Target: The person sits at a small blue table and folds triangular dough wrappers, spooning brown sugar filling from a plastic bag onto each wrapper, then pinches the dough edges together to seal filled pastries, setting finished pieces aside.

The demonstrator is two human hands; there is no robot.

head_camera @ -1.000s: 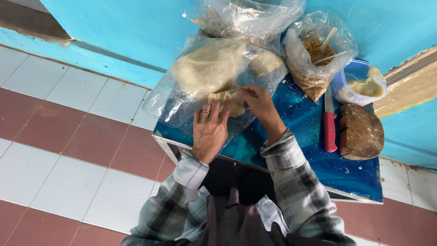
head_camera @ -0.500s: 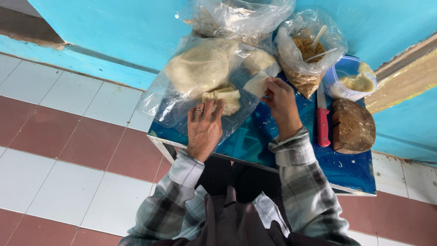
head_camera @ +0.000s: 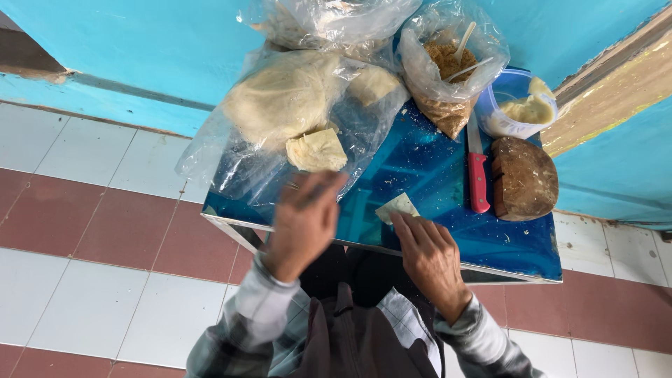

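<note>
Two hands over the blue table [head_camera: 434, 189], all positions below relative to it. Right hand [head_camera: 430, 255] sits at the near edge, roughly mid-width, fingers extended and lying flat, fingertips pressing on a small pale dough piece [head_camera: 397, 207] that lies on the tabletop just inside that edge; nothing pinched or gripped. Left hand [head_camera: 304, 224] is at the near-left part of the table, motion-blurred, fingers loosely spread and pointing toward the clear plastic sheet [head_camera: 245, 168]; cannot tell whether it touches the sheet, no grip visible. On the left half of the table, on that sheet: a big dough mound [head_camera: 280, 101], with a cut dough chunk [head_camera: 316, 150] just beside it toward the near side and a smaller lump [head_camera: 373, 85] toward the middle (all under or wrapped in plastic, so edges are vague). Far edge of the table: a crumpled clear bag [head_camera: 329, 21], and right of it an open bag of brown crumbly filling [head_camera: 448, 70] with a pale spoon handle sticking out. Far-right corner: a plastic tub [head_camera: 514, 105] with yellowish paste. Right side: a red-handled knife [head_camera: 478, 175] lying flat, blade toward the far edge, and a dark brown round block [head_camera: 525, 178] just beside it. The table stands against a turquoise wall [head_camera: 140, 49] on a red-and-white tiled floor [head_camera: 84, 231].
</note>
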